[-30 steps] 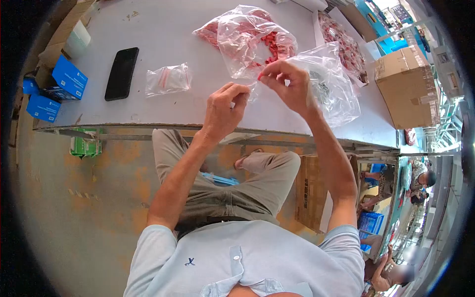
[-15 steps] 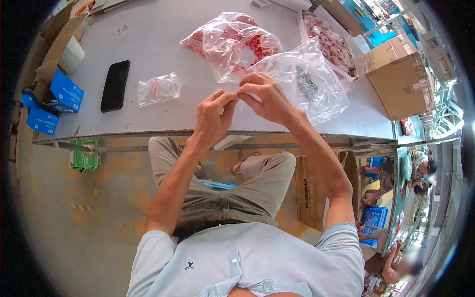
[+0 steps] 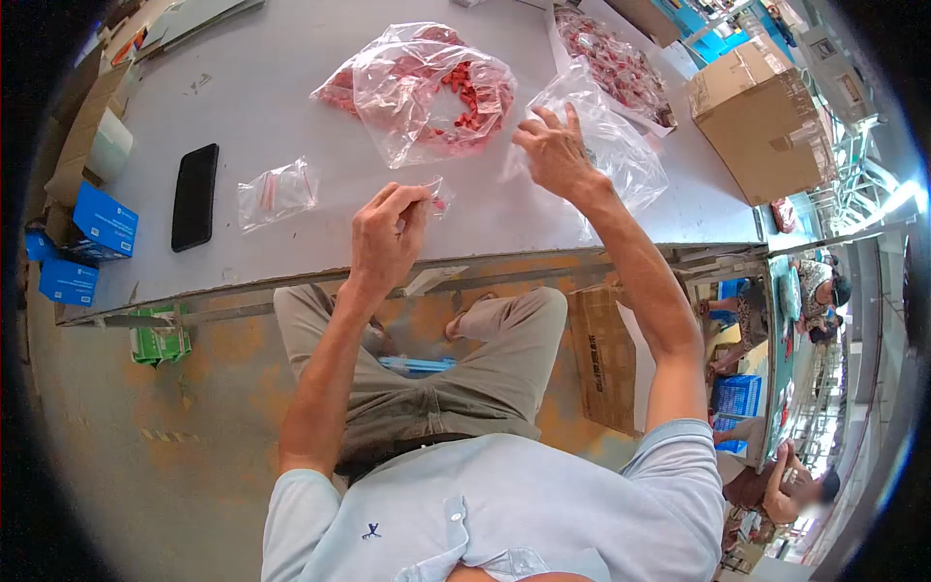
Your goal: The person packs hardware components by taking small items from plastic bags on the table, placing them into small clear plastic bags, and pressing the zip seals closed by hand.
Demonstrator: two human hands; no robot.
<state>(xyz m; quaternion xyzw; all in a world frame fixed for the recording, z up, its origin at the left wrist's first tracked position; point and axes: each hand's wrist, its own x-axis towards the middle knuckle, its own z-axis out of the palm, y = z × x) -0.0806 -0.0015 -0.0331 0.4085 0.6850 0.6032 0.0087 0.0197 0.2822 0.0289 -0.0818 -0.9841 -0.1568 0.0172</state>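
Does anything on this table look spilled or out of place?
Brownish marks on the pale tabletop beyond the phone stand out against the plain surface; stains or scraps, I can't tell. Nothing looks spilled: the red pieces appear to sit inside their clear bag.

L hand (image 3: 386, 238) pinches 1 sm. clear bag (image 3: 441, 196) showing red, R hand (image 3: 561, 158) at lg. clear bag (image 3: 630, 170).

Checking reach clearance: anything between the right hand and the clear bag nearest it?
Nothing visible. The right hand is over the left part of the clear bag, partly hiding it. Whether the fingers are inside it or outside, I can't tell.
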